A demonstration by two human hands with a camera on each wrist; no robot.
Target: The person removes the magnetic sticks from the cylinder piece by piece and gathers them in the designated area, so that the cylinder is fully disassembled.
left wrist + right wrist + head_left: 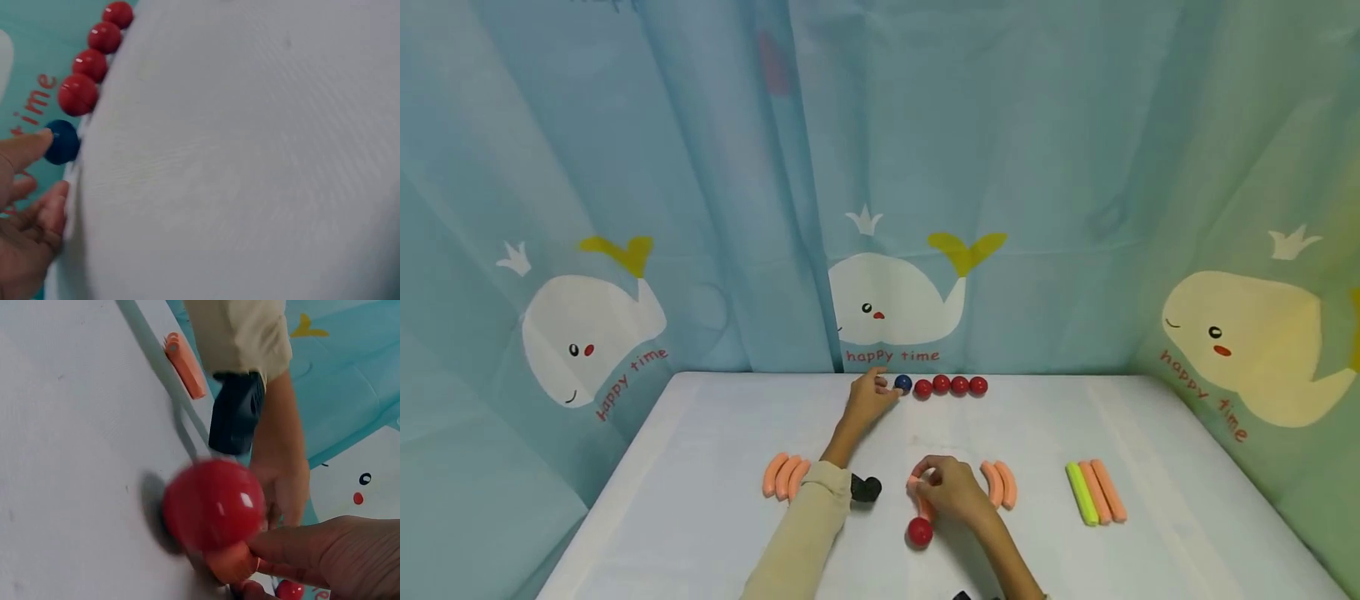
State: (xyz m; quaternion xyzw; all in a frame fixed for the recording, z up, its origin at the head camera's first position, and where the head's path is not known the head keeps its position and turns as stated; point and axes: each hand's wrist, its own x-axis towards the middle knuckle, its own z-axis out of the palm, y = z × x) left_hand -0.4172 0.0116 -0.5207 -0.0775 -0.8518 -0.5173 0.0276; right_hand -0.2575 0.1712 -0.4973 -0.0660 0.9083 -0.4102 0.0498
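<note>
At the table's far edge my left hand (869, 398) reaches a blue ball (903, 383); a fingertip touches it in the left wrist view, with the other fingers spread apart from it. Nearer the front, my right hand (953, 487) pinches a curved orange stick (924, 505). A red ball (919, 532) sits at the stick's near end. The right wrist view shows that red ball (214, 505) large, against the orange stick (232, 562) and beside the fingers. Several red balls (942, 384) line up right of the blue one.
Curved orange sticks (785, 475) lie partly behind the left sleeve, and two more curved sticks (998, 485) lie right of my right hand. Farther right are a green straight stick (1082, 494) and two straight orange sticks (1102, 492). A whale-print curtain (1037, 167) stands behind the white table (700, 533).
</note>
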